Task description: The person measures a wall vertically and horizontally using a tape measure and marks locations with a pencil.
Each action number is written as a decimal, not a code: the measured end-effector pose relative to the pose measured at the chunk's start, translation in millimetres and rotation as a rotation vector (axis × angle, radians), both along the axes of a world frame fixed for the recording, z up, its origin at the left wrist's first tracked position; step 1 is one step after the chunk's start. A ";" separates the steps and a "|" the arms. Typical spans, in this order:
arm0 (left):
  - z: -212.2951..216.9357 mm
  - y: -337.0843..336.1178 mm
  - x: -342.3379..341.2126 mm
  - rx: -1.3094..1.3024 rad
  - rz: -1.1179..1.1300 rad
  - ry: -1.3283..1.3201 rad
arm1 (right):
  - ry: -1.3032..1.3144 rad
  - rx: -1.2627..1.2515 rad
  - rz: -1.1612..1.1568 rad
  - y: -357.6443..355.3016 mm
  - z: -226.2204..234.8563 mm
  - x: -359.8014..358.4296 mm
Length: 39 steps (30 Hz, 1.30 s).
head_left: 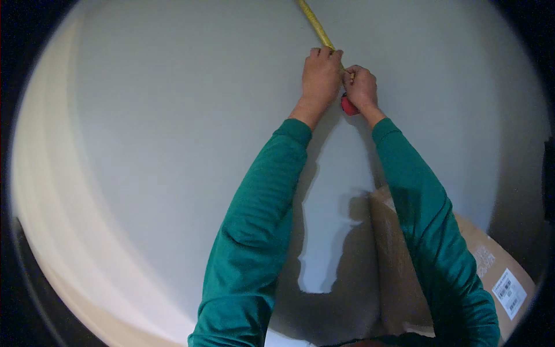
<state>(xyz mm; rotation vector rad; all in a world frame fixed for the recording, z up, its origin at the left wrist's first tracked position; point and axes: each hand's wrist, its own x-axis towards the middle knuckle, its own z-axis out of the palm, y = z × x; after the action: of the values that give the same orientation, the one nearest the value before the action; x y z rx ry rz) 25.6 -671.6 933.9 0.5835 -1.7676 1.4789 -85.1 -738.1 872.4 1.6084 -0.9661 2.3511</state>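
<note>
A yellow tape measure blade runs down a pale grey surface from the top edge of the view. My left hand is closed over the lower stretch of the blade, fingers curled onto it. Just to the right, my right hand is closed in a pinch beside the tape. A small, thin, light-coloured tip shows at its fingers, too small to name. Below the right palm, close to the wrist, sits the red and black tape measure case. Whether the right hand also grips the case is hidden.
A brown cardboard box with a white label stands at the lower right, partly behind my right forearm. Shadows of my arms fall on the grey wall-like surface. Pale, curtain-like folds run down the left side.
</note>
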 end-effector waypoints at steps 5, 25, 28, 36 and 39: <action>8.4 -27.1 0.3 0.010 0.119 -0.084 | 0.013 0.022 0.007 -43.9 8.3 -3.9; 20.1 -76.9 19.4 -0.170 0.416 -0.188 | 0.081 0.047 0.044 -62.4 34.4 -2.3; 2.1 -87.0 22.2 -0.163 0.438 -0.222 | 0.113 0.030 0.083 -67.0 8.1 -4.6; 0.7 -79.4 10.8 -0.117 0.416 -0.226 | 0.096 0.109 0.025 -44.3 0.0 1.2; 9.2 -69.7 5.2 -0.059 0.402 -0.250 | 0.123 0.086 0.018 -36.9 -3.9 -1.0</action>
<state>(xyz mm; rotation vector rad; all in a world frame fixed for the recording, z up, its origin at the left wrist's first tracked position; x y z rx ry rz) 30.8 -741.3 943.2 0.7854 -1.8611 1.9430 -86.1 -775.0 868.5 1.7772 -1.0443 2.2197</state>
